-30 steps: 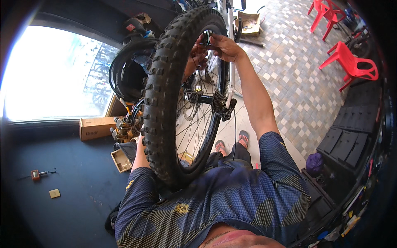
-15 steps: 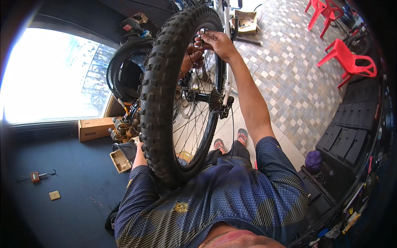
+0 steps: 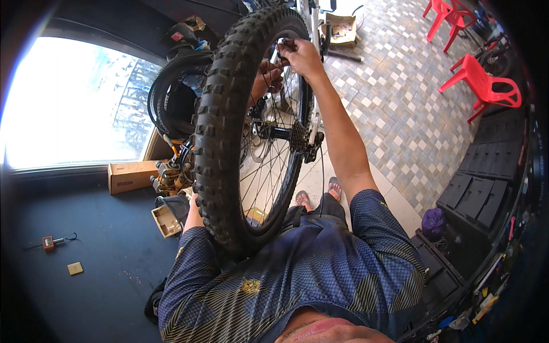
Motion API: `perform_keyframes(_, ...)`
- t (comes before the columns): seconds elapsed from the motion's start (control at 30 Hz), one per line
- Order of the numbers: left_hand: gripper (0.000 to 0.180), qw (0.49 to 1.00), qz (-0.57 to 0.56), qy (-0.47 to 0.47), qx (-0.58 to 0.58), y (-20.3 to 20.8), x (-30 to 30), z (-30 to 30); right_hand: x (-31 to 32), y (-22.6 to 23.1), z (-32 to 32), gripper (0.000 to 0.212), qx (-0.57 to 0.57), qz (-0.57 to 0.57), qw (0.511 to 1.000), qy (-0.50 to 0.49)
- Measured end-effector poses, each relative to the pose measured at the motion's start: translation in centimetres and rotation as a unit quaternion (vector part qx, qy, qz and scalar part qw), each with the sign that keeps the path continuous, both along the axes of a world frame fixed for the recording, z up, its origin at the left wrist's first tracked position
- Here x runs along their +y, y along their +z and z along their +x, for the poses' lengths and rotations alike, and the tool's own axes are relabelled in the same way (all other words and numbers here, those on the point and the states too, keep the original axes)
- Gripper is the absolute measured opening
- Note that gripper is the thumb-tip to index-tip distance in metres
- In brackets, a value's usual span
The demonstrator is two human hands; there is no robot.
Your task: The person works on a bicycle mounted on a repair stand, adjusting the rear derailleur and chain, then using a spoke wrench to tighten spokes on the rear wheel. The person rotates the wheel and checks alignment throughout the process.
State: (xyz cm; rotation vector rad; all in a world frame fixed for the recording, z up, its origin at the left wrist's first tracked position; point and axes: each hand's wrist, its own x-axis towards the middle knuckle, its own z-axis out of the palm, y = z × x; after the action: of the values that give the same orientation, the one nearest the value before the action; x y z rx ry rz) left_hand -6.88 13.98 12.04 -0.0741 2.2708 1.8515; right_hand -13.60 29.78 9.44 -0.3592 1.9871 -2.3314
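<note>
A bicycle wheel with a knobbly black tyre (image 3: 220, 126) stands upright close in front of me, mounted in a white frame (image 3: 314, 108). My right hand (image 3: 303, 59) reaches to the upper inside of the rim, with thumb and fingers pinched at a small silvery piece (image 3: 281, 42) by the spokes. My left hand (image 3: 265, 81) comes from behind the tyre, its fingers curled among the spokes just below the right hand. What they hold, if anything, I cannot make out; the tyre hides most of that forearm. Lower down are the rear cassette (image 3: 298, 139) and derailleur (image 3: 312, 150).
Loose tyres (image 3: 163, 97) and a long cardboard box (image 3: 132, 178) are by the window at left. Red plastic chairs (image 3: 483, 86) stand on the tiled floor (image 3: 394, 86) at right, near black drawers (image 3: 486, 171) and a purple bag (image 3: 434, 223). Another open box (image 3: 342, 30) lies beyond the wheel.
My right hand has shifted slightly up, still pinching at the rim. The left hand stays among the spokes, a little apart from the right. The wheel looks unmoved.
</note>
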Motion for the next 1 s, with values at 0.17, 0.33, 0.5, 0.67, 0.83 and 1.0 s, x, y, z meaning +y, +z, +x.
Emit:
perform_keyframes(0.17, 0.022, 1.000, 0.009, -0.003, 0.007, 0.2, 0.4, -0.2, -1.2, -0.5, -0.3, 0.037, 0.162, 0.212, 0.941, -0.207)
perform_keyframes(0.33, 0.021, 1.000, 0.010, -0.003, 0.009, 0.1, 0.7, -0.2, 0.3, -0.9, 0.0, 0.040, 0.007, 0.037, 0.996, -0.077)
perform_keyframes(0.5, 0.024, 0.999, -0.038, 0.013, 0.005, 0.2, 0.1, 0.2, -1.1, -0.2, 0.7, 0.043, 0.031, 0.192, 0.967, -0.165)
perform_keyframes(0.67, 0.022, 0.996, -0.083, 0.028, 0.000, 1.3, -0.2, 1.5, -1.8, 0.6, 0.7, 0.040, 0.004, 0.185, 0.976, -0.119)
perform_keyframes(0.83, 0.019, 0.999, -0.049, 0.014, 0.003, 0.6, 0.4, 0.4, -2.6, -0.5, -0.7, 0.034, -0.136, -0.093, 0.986, -0.015)
perform_keyframes(1.0, 0.019, 0.998, -0.063, 0.015, 0.015, 1.6, 0.9, 0.1, -3.5, -3.8, -3.2, 0.042, 0.162, 0.282, 0.931, -0.164)
